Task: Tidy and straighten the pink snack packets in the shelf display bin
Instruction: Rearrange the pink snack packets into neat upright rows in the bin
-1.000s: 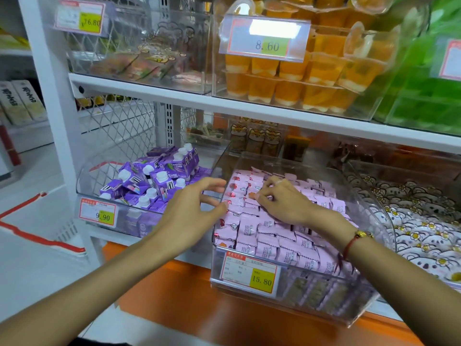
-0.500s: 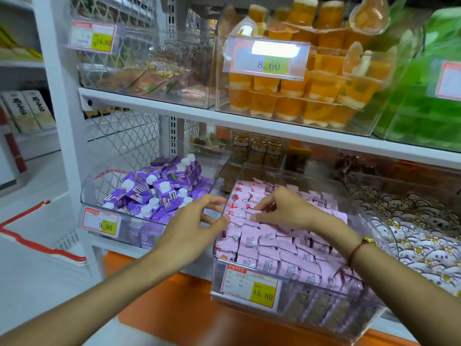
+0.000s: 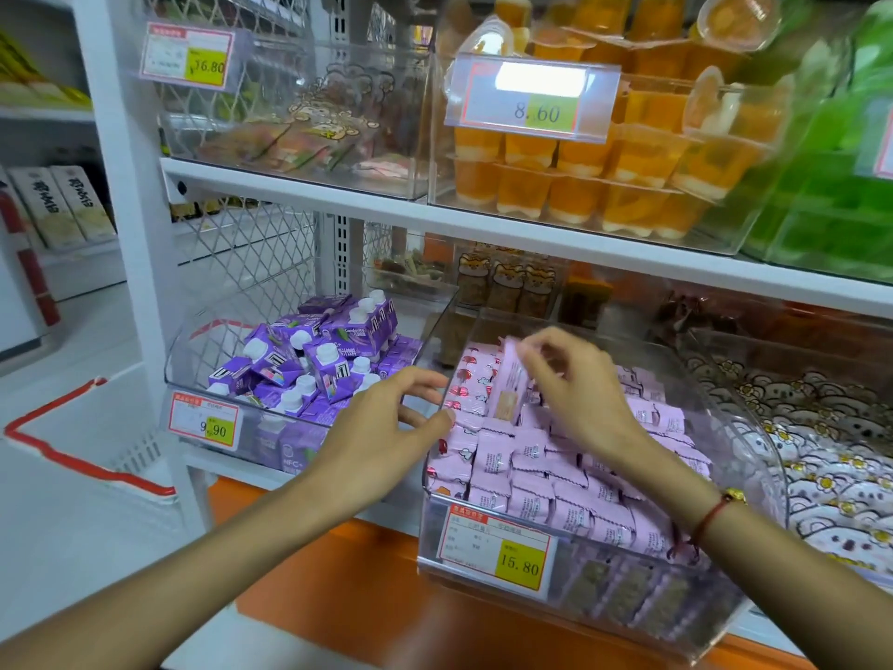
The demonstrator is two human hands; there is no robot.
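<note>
Bin (image 3: 754, 403), clear plastic, on the lower shelf (image 3: 580, 244) level, middle position; front face carries a price tag (image 3: 495, 553) reading 15.80. Contents: pink snack packets (image 3: 546, 481), many, packed in rough rows across the bin, mostly lying tilted with printed faces up; those along the left wall show small red marks.

One pink packet (image 3: 510, 379), raised upright above the rows near the bin's back left, blurred. Right hand (image 3: 575, 394) over the bin's middle, wrist bearing a red cord bracelet (image 3: 715, 515); fingers (image 3: 531, 353) curled, thumb and forefinger pinching the raised packet's top edge.

Left hand (image 3: 386, 437) at the bin's left wall, outside it; fingers spread apart and gently bent, gripping nothing, fingertips touching or just beside the wall's upper edge; contact cannot be told for certain.

Adjoining items:
- Left bin: purple drink cartons (image 3: 309, 360) with white caps, heaped; tag 9.90.
- Right bin: white packets with flower print (image 3: 821, 456).
- Upper shelf: orange jelly cups (image 3: 580, 186) behind a tag reading 8.60; green packs (image 3: 841, 186) to their right; cartoon-printed packets (image 3: 309, 133) to their left.
- Behind the pink bin: small packs with tiger-like faces (image 3: 507, 278).
</note>
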